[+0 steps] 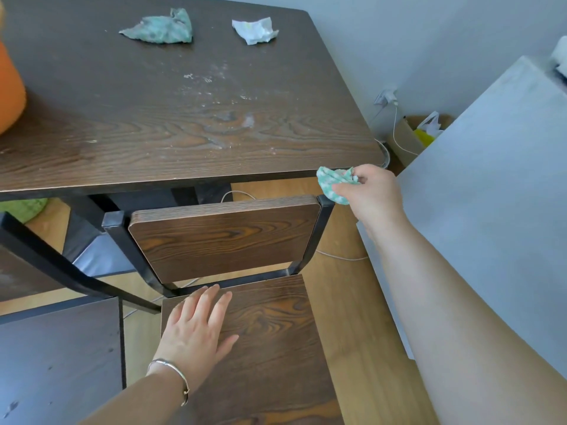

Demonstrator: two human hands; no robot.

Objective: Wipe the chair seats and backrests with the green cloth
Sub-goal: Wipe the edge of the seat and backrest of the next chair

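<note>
The right hand grips a bunched green cloth, its fingers and thumb curled round it. The cloth sits just above the top right corner of the chair's black metal frame and in front of the near edge of the dark wood-grain worktop; whether it touches the frame cannot be told. The left hand lies flat on the back left part of the chair seat, fingers straight and slightly spread, fingertips near the bar under the backrest. A thin bracelet circles that wrist. The backrest stands just below the worktop's near edge. Far back on the worktop lie a second crumpled teal-green rag and, to its right and apart from it, a crumpled white tissue; whitish smears mark the middle of the surface. An orange object shows at the left edge. Another chair's dark seat sits to the left. Near the wall stands a cardboard box holding a plastic bag.
</note>
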